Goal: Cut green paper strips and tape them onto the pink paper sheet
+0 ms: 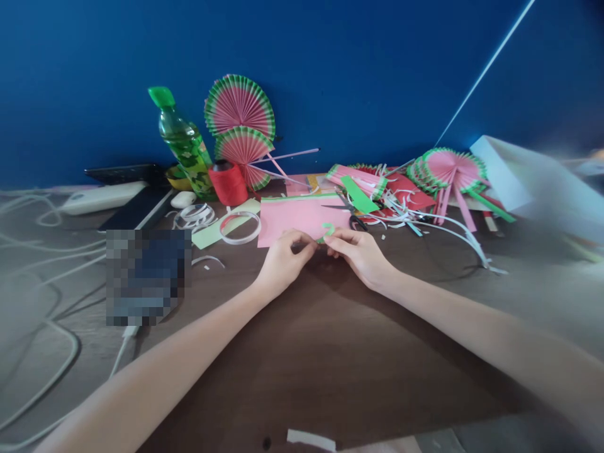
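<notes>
**Pinching a curled green strip at mid-table**

Holds a small green paper strip with the left hand and the right hand, each closed in a fingertip pinch on it, thumbs and forefingers almost meeting, remaining fingers loosely tucked. Rises in a curl right above the fingertips, at 12 o'clock from the hands, against the near edge of a pink sheet lying flat on the brown table. Cannot tell whether touching the sheet or just clear of it.

At 1 o'clock from the hands, just past the sheet: black-handled scissors amid a litter of white paper trimmings. Farther out at 2 o'clock, a stack of pink-and-green paper fans. At 11 o'clock, near the sheet's left corner, a white tape ring. Beyond it, a red thread spool and a green bottle side by side. At 12 o'clock, against the blue wall, two opened fans, one above the other. At 9 o'clock, well apart, a blurred-out dark object with white cables trailing round it.
</notes>
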A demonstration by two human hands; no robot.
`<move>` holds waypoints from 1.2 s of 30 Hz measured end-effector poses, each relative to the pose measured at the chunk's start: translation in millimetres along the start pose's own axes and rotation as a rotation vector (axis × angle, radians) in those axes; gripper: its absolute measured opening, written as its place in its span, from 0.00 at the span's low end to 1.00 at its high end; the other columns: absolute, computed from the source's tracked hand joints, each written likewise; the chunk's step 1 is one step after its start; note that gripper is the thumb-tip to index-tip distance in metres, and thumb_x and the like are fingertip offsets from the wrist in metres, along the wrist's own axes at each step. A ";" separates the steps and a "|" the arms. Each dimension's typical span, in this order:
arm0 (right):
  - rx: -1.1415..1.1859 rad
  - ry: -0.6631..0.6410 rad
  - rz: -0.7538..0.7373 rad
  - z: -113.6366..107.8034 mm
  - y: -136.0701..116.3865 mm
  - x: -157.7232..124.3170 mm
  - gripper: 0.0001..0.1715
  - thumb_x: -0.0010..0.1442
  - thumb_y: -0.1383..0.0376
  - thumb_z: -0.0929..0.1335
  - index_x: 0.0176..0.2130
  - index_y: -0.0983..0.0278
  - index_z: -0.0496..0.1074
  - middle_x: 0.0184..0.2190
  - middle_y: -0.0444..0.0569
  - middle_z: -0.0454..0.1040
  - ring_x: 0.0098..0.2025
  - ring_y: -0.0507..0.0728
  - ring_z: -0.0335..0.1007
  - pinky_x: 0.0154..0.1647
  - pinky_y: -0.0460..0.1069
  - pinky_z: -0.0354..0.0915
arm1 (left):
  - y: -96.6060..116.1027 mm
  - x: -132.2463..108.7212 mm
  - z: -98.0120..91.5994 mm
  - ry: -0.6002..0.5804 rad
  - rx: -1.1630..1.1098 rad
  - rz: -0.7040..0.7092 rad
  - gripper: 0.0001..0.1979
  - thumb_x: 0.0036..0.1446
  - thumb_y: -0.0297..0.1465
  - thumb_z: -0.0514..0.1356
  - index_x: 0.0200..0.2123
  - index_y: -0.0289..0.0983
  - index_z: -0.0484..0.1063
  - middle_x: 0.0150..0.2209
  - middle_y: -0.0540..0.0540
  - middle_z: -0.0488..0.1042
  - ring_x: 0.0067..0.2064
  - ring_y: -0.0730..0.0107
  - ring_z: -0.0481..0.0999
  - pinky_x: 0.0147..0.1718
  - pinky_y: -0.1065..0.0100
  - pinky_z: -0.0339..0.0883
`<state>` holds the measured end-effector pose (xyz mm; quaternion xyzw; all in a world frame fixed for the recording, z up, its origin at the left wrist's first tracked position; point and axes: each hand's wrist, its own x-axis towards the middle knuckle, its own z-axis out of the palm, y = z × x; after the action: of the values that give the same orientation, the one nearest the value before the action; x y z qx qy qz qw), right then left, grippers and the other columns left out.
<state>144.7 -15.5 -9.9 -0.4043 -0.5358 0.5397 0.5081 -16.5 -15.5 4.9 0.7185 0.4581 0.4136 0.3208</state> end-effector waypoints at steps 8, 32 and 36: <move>-0.004 -0.009 0.029 1.6 -4.1 -2.0 0.10 0.45 0.60 0.72 0.21 0.64 0.73 0.18 0.41 0.68 0.23 0.48 0.59 0.29 0.47 0.55 | 0.2 -0.2 -0.7 0.007 0.020 -0.008 0.05 0.51 0.30 0.57 0.24 0.36 0.69 0.29 0.48 0.71 0.36 0.67 0.70 0.40 0.64 0.62; -0.002 -0.037 0.044 1.3 -4.9 -0.2 0.10 0.45 0.59 0.72 0.22 0.64 0.73 0.18 0.41 0.67 0.24 0.48 0.59 0.30 0.48 0.55 | 3.5 -0.6 -1.3 -0.019 -0.020 0.012 0.05 0.51 0.27 0.57 0.24 0.35 0.68 0.27 0.49 0.69 0.34 0.70 0.69 0.38 0.67 0.63; 0.048 -0.036 0.053 0.7 -6.1 0.3 0.09 0.45 0.60 0.72 0.22 0.64 0.73 0.19 0.41 0.67 0.24 0.48 0.59 0.29 0.48 0.55 | 2.4 -0.4 -1.1 -0.039 -0.026 0.020 0.04 0.52 0.28 0.57 0.25 0.35 0.68 0.29 0.48 0.70 0.35 0.69 0.70 0.39 0.66 0.64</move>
<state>144.6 -15.9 -3.8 -0.3963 -0.5208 0.5727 0.4937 -16.6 -16.6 7.3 0.7266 0.4392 0.4085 0.3350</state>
